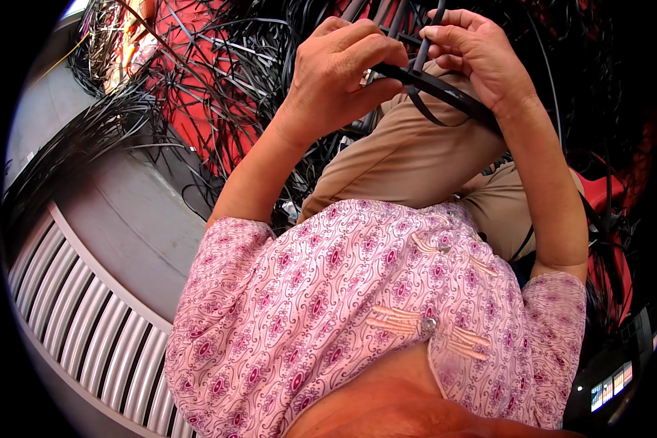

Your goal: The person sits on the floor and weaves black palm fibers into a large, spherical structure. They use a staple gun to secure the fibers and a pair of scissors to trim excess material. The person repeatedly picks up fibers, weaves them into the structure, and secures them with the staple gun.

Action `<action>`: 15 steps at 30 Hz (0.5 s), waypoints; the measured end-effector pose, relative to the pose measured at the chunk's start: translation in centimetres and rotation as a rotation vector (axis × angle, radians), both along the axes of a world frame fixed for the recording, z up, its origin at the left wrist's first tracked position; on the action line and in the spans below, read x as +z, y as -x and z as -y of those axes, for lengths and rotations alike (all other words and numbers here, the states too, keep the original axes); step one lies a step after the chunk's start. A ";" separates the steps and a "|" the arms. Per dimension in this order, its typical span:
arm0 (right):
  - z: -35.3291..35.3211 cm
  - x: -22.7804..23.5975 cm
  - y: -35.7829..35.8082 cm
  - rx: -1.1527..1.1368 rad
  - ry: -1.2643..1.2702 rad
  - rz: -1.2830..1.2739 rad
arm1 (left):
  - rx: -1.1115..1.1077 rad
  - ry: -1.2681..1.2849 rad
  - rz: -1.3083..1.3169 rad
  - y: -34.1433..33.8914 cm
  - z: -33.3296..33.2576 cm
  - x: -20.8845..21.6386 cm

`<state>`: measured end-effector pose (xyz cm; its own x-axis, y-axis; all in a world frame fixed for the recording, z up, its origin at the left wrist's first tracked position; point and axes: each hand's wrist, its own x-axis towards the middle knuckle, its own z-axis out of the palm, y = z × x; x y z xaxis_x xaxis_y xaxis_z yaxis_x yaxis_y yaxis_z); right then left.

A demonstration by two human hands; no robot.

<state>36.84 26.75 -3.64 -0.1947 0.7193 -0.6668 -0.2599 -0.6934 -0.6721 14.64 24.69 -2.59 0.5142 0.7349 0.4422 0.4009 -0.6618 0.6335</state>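
Note:
Above my lap, my left hand (336, 77) is closed with thumb and fingers on the end of a wide flat black strip (445, 91). That strip slants down to the right, toward my right wrist. Thumb and fingertips of my right hand (483, 62) pinch a narrower dark grey strip (420, 52), which stands nearly upright and meets the black one between my hands. A thin loop of strip (425, 115) hangs just below the crossing. More parallel strips (393, 18) run behind, between the two hands. Their far ends are out of sight.
A tangled heap of black strips (270, 51) lies over a red surface (204, 120) at the far left. One long bundle of strips (73, 142) stretches across the grey floor (135, 212). A slatted metal grille (87, 314) is at lower left; a red plastic object (602, 193) stands at right.

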 end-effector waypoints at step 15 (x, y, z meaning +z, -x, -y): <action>0.1 0.4 0.0 0.048 -0.021 0.045 | -0.064 -0.054 0.008 -0.3 0.0 0.3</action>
<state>36.87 26.69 -3.23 -0.1997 0.7237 -0.6606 -0.1957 -0.6901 -0.6968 14.94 24.67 -2.33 0.5559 0.6756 0.4843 0.3520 -0.7191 0.5992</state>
